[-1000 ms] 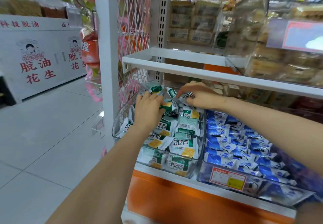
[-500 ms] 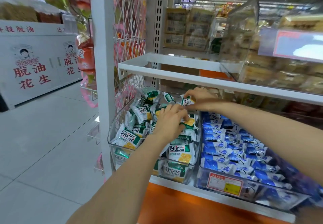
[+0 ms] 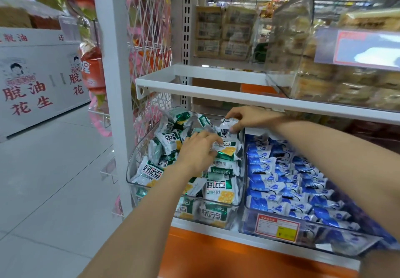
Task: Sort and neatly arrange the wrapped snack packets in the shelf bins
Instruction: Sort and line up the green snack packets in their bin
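Head view: my right grip [image 3: 249, 118] pinches a green packet [image 3: 227, 122] at the bin's [image 3: 132, 169] back, probably lining a row. The left grip [image 3: 199, 152] rests on the pile [image 3: 220, 191]; I cannot tell if it clasps.

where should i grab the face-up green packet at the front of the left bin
Probably pinch the green packet by two opposite edges, coming straight down from above. It lies flat and face up on top of the others, and the front wall of the clear bin blocks a reach from the front.
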Motion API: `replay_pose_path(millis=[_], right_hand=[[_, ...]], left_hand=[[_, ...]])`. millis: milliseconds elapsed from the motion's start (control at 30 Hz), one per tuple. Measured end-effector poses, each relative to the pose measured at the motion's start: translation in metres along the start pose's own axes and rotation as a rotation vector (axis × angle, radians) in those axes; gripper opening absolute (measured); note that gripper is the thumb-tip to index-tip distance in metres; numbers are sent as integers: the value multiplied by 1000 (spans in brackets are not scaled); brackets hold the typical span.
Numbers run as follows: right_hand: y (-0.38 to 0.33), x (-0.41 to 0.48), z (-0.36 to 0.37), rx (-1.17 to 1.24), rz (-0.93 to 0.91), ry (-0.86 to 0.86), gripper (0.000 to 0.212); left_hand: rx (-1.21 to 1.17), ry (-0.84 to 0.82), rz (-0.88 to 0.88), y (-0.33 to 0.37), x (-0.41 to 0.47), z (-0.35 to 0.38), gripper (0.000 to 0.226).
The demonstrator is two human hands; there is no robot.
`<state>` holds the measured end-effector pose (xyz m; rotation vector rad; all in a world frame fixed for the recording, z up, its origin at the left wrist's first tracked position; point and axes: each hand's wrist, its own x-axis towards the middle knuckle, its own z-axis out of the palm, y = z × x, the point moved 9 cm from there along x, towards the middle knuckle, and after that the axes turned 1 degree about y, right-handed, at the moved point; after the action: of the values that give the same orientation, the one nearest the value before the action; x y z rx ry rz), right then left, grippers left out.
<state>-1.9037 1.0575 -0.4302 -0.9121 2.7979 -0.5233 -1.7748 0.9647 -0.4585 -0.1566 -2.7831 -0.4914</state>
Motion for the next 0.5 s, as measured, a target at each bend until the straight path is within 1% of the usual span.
replay_pose_path(millis=[67, 133, 233, 300, 367, 433, 500], right_hand=[[4, 2, 5, -29, 7, -23, 44], [5, 5, 6, -16, 10, 37, 39], [2, 10, 5, -92, 21, 151, 47], [-2, 12, 4, -165, 13, 169, 51], [-4, 13, 6, -173, -7, 104, 49], [-3, 10, 8, -98, -20, 25, 43], [-1, 6, 4, -19, -27, 35, 33]], left_hand=[[8, 50, -61, -14, -1, -10, 33], [-13, 89, -134, -30, -3, -18, 32], [-66, 103, -202, -47, -7, -22, 31], [-102, 76, -202, -49, -9, -20, 33], [-135, 15, -176, -44, -9, -14, 38], [-125, -49, -157, -38, -9, -7, 43], [-84, -98, -162, -34, -8, 1, 44]])
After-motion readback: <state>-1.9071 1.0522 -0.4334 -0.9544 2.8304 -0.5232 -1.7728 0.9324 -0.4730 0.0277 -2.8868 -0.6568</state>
